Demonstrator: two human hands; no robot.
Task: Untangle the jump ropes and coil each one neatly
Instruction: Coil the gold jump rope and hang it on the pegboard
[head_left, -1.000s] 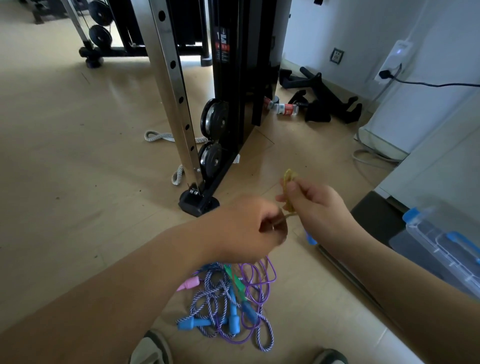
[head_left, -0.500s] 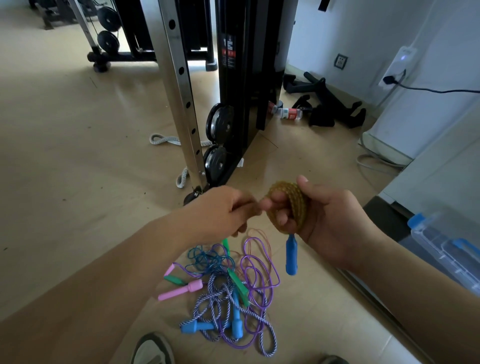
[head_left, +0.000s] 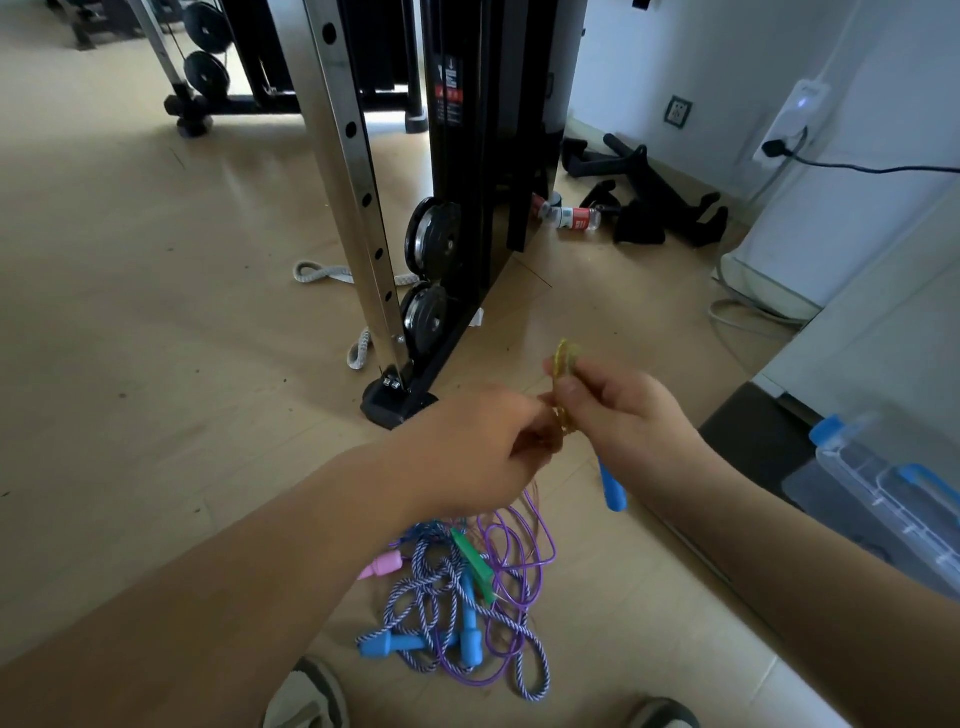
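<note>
Right hand (head_left: 626, 418): clenched round yellow rope coil (head_left: 565, 358), above tangled rope pile (head_left: 470, 566).
Left hand (head_left: 480, 441): pinching the coil.
Blue handle (head_left: 613, 488): dangling above the pile.

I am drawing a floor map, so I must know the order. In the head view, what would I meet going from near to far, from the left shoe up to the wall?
From near to far: left shoe, tangled jump ropes, black foot of the rack, water bottle, wall socket.
</note>
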